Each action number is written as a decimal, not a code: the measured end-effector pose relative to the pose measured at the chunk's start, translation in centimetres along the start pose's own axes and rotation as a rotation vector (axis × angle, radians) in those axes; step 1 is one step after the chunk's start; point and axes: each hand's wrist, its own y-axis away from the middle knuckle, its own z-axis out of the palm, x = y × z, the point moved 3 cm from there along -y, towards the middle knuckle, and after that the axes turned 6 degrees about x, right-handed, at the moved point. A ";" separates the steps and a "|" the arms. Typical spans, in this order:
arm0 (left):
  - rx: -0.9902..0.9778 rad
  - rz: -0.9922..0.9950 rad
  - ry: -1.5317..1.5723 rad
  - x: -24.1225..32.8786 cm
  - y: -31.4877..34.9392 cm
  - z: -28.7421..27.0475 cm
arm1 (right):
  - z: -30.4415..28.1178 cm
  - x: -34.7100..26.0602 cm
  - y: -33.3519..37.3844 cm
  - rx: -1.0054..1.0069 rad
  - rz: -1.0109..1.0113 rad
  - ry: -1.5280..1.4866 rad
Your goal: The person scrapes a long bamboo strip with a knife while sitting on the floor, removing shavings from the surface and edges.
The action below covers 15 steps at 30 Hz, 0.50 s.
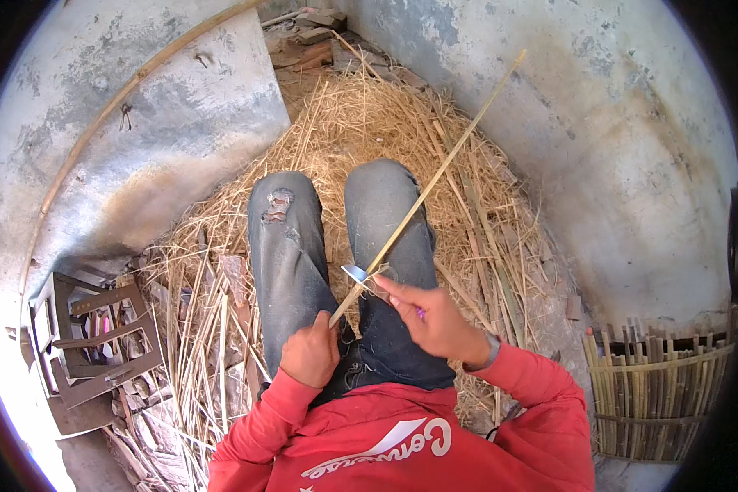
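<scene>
- Sitting on a bed of straw (435, 156) with both legs (336, 246) stretched forward, the person worked a long bamboo strip (435, 176) over the lap.
- The left hand (310, 354) was clenched around the strip's near end, fingers wrapped tight, just above the left thigh.
- The right hand (433, 320) was closed on the handle of a small knife (356, 273); its pale blade lay against the strip a little beyond the left fist, touching it.
- The strip ran on a diagonal: its long axis went from the left fist at lower left, across the right knee, up to a free tip at upper right near the grey wall (599, 148).
- The tip pointed away from the body and hung clear of the straw.
- Judged by its thinness and length, the strip was probably light and springy, stiff along the grain but ready to bend or whip at the unsupported far end.
- It would likely split along its length and could carry sharp edges, so a firm hold close to the blade seemed the sound place to take it, as the left hand did.
- A woven bamboo panel (660, 394) stood at the right edge, and metal frames (98, 344) lay at the left, well apart from the hands.
</scene>
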 end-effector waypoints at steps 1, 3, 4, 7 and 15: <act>0.000 -0.003 -0.009 -0.1 0.0 0.0 | -0.2 0.2 -0.1 0.018 0.123 -0.162; 0.015 0.001 -0.055 0.1 0.0 0.0 | -1.3 1.1 -0.1 0.110 0.410 -0.518; 0.026 0.002 -0.079 0.3 0.0 0.0 | -1.8 1.7 0.0 0.164 0.577 -0.708; 0.025 -0.001 -0.130 0.4 0.1 0.7 | -1.9 2.1 -0.3 0.237 0.364 -0.389; 0.042 -0.006 -0.112 1.0 0.5 0.3 | 0.0 -1.4 -3.3 0.165 0.176 0.142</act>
